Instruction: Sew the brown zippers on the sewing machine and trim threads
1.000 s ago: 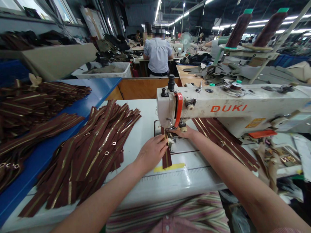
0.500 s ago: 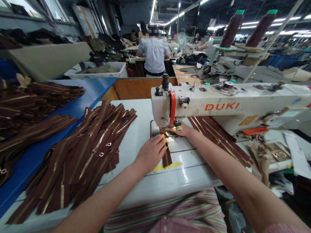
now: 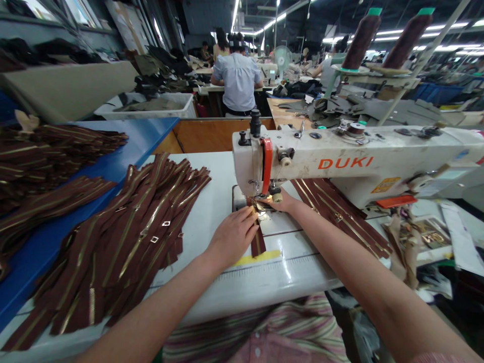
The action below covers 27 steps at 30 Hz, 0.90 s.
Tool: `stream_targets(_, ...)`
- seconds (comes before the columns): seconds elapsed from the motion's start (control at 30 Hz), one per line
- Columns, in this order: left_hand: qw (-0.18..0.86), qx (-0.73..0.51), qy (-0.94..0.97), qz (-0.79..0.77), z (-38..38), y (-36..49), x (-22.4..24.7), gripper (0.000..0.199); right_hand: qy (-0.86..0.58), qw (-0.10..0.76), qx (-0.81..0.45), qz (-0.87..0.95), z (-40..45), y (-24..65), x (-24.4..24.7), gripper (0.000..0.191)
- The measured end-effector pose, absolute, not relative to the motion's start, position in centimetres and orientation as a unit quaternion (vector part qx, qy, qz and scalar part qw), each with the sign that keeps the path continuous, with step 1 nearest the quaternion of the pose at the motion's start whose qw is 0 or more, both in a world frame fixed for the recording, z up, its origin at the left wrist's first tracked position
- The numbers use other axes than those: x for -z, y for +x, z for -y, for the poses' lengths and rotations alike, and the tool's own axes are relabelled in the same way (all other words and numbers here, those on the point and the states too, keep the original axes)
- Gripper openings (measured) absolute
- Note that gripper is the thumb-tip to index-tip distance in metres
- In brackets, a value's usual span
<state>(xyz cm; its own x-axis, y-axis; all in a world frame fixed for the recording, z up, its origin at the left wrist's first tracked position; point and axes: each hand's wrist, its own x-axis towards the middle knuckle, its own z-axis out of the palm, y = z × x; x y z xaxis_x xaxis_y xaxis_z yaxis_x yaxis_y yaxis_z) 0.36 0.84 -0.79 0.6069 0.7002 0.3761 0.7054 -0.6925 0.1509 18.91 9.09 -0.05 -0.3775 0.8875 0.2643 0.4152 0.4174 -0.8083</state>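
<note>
A brown zipper (image 3: pixel 258 243) with metal teeth lies under the needle of the white sewing machine (image 3: pixel 302 154), its near end hanging toward me. My left hand (image 3: pixel 235 229) grips its left edge just in front of the presser foot, fingers close together and thumb side hidden. Behind the needle, my right hand (image 3: pixel 283 200) reaches in from the right with its fingers on the zipper's far part. The machine head covers some of those fingertips. To the left spreads a pile of brown zippers (image 3: pixel 124 242) with gold teeth and square metal pulls.
More zippers (image 3: pixel 340 214) lie beneath the machine arm. Another heap (image 3: pixel 49 161) rests on the blue table (image 3: pixel 151 130). Thread cones (image 3: pixel 363 43) stand at the back right, near grey cloth pieces (image 3: pixel 351 108). A person (image 3: pixel 237 80) sits ahead, facing away.
The view has shifted slightly, so the whole scene sits a little higher and further left. Both hands stay at the needle with the zipper.
</note>
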Motion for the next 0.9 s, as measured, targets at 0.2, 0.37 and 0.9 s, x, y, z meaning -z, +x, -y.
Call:
stream_targets(0.2, 0.013, 0.191, -0.897, 0.398, -0.9, 0.5, 0.8, 0.028, -0.427, 0.369, -0.321, 0.761, -9.0, 18.8, 0.5, 0.012)
stream_targets(0.37, -0.001, 0.198, -0.893, 0.404, -0.5, 0.3, 0.5, 0.029, -0.422, 0.361, -0.312, 0.771, -8.9, 18.8, -0.1, 0.011)
stream_targets(0.9, 0.024, 0.201, -0.916, 0.348, 4.7, -0.3, 0.0, 0.025, -0.473, 0.323, -0.106, 0.813, 5.4, 19.5, 0.3, 0.021)
